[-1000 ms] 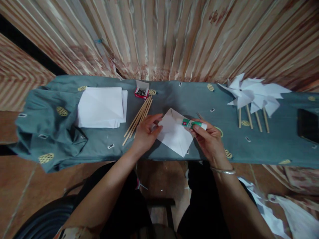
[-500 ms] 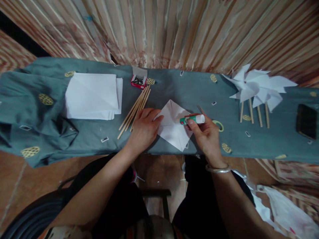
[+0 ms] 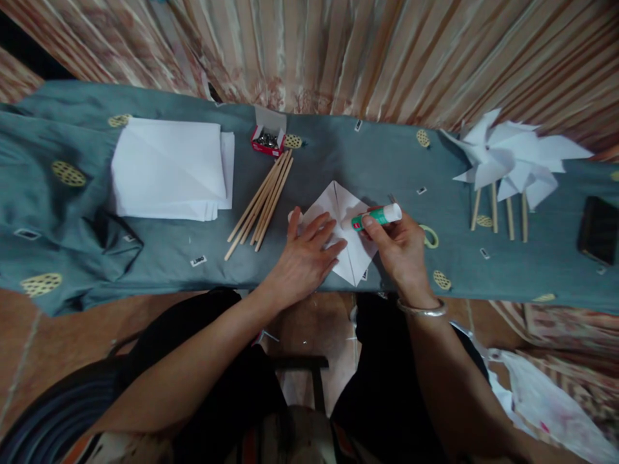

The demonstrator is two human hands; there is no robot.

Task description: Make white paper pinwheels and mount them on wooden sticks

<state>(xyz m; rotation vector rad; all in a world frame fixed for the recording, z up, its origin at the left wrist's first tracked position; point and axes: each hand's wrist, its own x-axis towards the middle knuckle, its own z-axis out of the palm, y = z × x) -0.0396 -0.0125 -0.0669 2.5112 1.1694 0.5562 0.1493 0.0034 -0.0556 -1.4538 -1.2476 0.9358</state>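
Note:
A square of white paper [image 3: 349,261] with crease or cut lines running in from its corners lies turned like a diamond before me. My left hand [image 3: 309,258] rests on its left part, fingers spread. By those fingertips shows a small white thing [image 3: 294,216], partly covered, whose kind I cannot make out. In my right hand [image 3: 399,251] is a green and white glue stick [image 3: 380,217], held slanted over the paper's right half. Beneath that hand lie scissors, mostly hidden, with a yellow-green handle [image 3: 430,236] sticking out to the right.
Left on the cloth-covered table [image 3: 319,154] lies a stack of white paper [image 3: 167,167]. Several wooden sticks [image 3: 264,200] lie beside a red box of small metal pieces [image 3: 267,140]. White paper pinwheels [image 3: 512,154] on sticks and a dark phone [image 3: 598,230] are at the right.
My left hand has moved from the paper's left edge onto its lower left part, its fingers now spread. The glue stick stays in my right hand; the camera view has shifted slightly.

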